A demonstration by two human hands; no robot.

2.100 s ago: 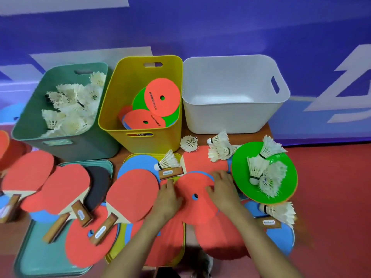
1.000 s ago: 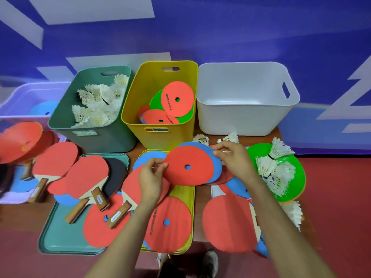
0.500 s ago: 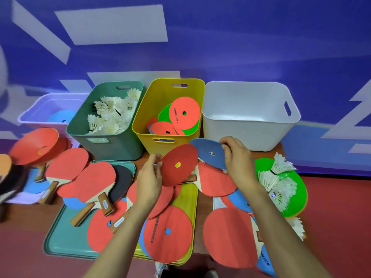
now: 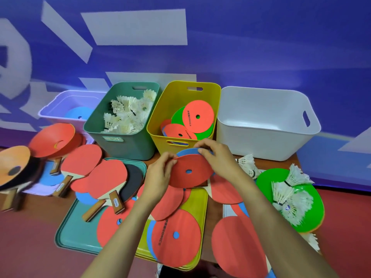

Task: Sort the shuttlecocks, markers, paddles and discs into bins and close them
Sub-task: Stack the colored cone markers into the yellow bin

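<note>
My left hand [image 4: 159,175] pinches the left rim of a red disc [image 4: 190,170] held above the table. My right hand [image 4: 219,157] grips its top edge together with a blue disc [image 4: 187,151] stacked behind it. Both discs hang just in front of the yellow bin [image 4: 158,125], which holds red and green discs. The green bin [image 4: 124,147] is full of white shuttlecocks. The white bin [image 4: 267,145] looks empty. Red paddles [image 4: 108,177] lie on a teal lid [image 4: 76,233]. More shuttlecocks [image 4: 289,199] sit on a green disc [image 4: 265,179] at the right.
A yellow lid [image 4: 197,199] under my arms carries more red and blue discs. A lilac bin [image 4: 60,105] at the far left holds a blue disc. Further paddles and orange discs [image 4: 14,161] crowd the left table edge. A red paddle [image 4: 239,245] lies at the front right.
My hands lifted a red and a blue disc off the pile, separated them briefly, then brought them together again in front of the yellow bin. The camera tilted up.
</note>
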